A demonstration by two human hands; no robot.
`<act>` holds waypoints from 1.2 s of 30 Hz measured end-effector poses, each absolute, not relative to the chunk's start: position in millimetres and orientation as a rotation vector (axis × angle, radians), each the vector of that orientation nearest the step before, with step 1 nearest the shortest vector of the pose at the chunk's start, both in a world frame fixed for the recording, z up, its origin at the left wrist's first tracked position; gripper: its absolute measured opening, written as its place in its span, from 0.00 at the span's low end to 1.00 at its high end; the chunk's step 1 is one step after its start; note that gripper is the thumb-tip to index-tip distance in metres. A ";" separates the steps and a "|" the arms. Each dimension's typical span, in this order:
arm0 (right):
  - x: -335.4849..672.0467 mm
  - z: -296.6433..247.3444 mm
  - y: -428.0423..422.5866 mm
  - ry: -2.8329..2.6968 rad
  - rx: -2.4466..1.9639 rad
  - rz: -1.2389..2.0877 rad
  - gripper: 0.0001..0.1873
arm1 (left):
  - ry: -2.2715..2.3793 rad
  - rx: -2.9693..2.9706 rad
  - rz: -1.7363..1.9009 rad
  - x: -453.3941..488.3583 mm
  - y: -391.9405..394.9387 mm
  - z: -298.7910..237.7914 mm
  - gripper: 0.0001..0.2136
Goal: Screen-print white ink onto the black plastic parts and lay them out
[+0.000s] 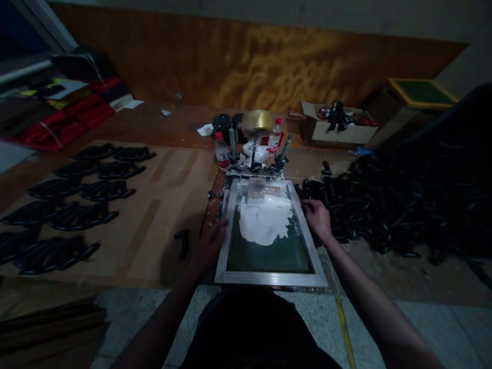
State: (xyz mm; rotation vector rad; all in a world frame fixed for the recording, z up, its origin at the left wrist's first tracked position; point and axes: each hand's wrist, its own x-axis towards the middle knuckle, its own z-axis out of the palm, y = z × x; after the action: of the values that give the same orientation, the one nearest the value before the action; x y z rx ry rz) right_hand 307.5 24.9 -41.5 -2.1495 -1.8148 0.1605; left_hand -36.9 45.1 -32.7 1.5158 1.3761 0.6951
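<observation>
A silver-framed printing screen (271, 278) lies in front of me, with white ink (265, 223) spread over the upper part of its green mesh. A squeegee-like plate (257, 190) rests at the far end of the ink. My left hand (213, 242) is beside the frame's left rail, its fingers dim and partly hidden. Against the right rail, my right hand (318, 218) has its fingertips pinched together near the edge of the black pile; what is between them is hidden. A single black curved piece (183, 243) lies on the cardboard left of my left hand.
Black pieces in rows (82, 215) cover the cardboard (142, 225) at left. A large heap of black pieces (372, 200) fills the right. Behind the screen stand a clamp stand (255, 166), bottles (222, 151) and a lamp (261, 120). An open box (342, 132) sits farther back.
</observation>
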 end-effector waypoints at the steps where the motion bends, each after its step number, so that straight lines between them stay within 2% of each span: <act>1: 305.2 -35.3 34.5 -1.771 -2.134 0.102 0.21 | 1.389 1.492 0.645 -36.3 41.8 -46.2 0.24; 3: 285.1 -23.4 57.0 -1.816 -2.025 0.003 0.27 | 1.404 1.479 0.597 -33.1 39.8 -69.2 0.29; 5: 253.9 -15.3 77.8 -2.002 -1.907 -0.007 0.32 | 1.390 1.507 0.603 -30.5 42.1 -86.4 0.29; 9: 209.2 -17.4 84.1 -2.375 -1.933 0.244 0.12 | 1.341 1.537 0.578 -31.3 47.8 -103.8 0.28; 11: 206.6 -22.8 66.9 -2.527 -1.862 0.313 0.11 | 1.336 1.504 0.567 -32.5 48.1 -106.9 0.28; 16: 223.8 -20.5 30.1 -2.845 -1.314 0.433 0.09 | 1.356 1.452 0.566 -32.8 46.8 -108.1 0.30; 18: 225.0 -18.7 29.8 -2.783 -1.321 0.458 0.09 | 1.360 1.481 0.568 -32.8 46.7 -106.4 0.30; 23: 216.5 -33.6 18.3 -2.673 -1.442 0.236 0.11 | 1.358 1.457 0.608 -31.4 45.0 -98.3 0.30; 26: 215.8 -37.8 10.1 -2.716 -1.355 0.330 0.11 | 1.356 1.416 0.607 -29.8 44.2 -91.7 0.31; 29: 214.4 -24.8 32.2 -2.561 -1.509 0.376 0.17 | 1.343 1.390 0.570 -30.1 44.9 -79.8 0.32; 33: 228.2 8.2 89.5 -2.263 -1.848 0.233 0.30 | 1.320 1.433 0.661 -35.4 47.8 -51.8 0.30; 36: 274.1 28.0 109.3 -1.913 -1.985 0.136 0.27 | 1.323 1.456 0.782 -36.8 53.4 -24.5 0.23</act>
State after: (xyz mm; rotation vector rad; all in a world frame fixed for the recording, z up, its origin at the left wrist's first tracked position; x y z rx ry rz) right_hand 274.1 109.3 28.0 -1.9855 -1.9132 0.1361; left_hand -36.8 53.4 -24.5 1.4562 1.3230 0.7817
